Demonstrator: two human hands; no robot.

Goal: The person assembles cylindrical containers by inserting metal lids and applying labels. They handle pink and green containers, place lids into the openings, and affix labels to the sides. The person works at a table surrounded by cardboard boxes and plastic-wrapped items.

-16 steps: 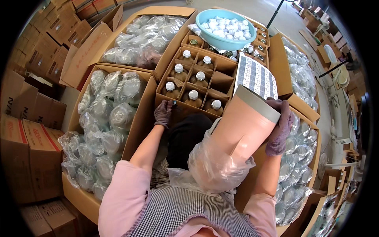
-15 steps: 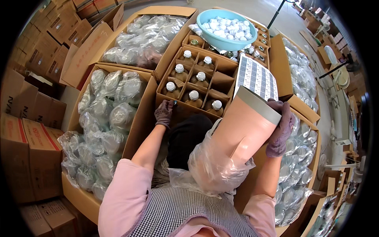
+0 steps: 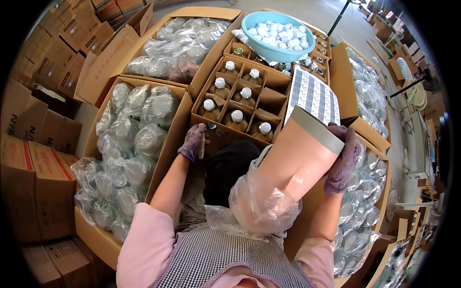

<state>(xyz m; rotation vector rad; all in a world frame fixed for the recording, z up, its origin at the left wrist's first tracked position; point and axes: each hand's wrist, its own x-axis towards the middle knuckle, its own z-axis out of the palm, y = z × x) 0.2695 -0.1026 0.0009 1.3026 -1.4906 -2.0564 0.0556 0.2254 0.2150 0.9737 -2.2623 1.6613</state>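
My right hand [image 3: 344,161], in a purple-grey knit glove, grips the grey rim of a large pink jug-like vessel [image 3: 300,156]. The vessel lies tilted over my lap, its lower end inside a clear plastic bag [image 3: 261,209]. My left hand [image 3: 193,142], gloved alike, is closed around a slim tool [image 3: 202,147] with a tan handle; a dark end shows by the fingertips. I cannot make out its exact kind. That hand is beside the near left corner of a divided carton [image 3: 230,132], where several white-capped brown bottles [image 3: 236,116] stand upright.
Cartons of plastic-wrapped clear glassware [image 3: 139,139] flank me on both sides. Behind the bottles, a light blue basin [image 3: 277,41] full of white caps rests on another divided carton. A printed label sheet [image 3: 314,98] lies over the carton's right side. Stacked boxes [image 3: 53,187] stand far left.
My left hand has drawn slightly back and left from the carton's edge and turned, so the tool in it shows more. The right hand and pink vessel have hardly moved.
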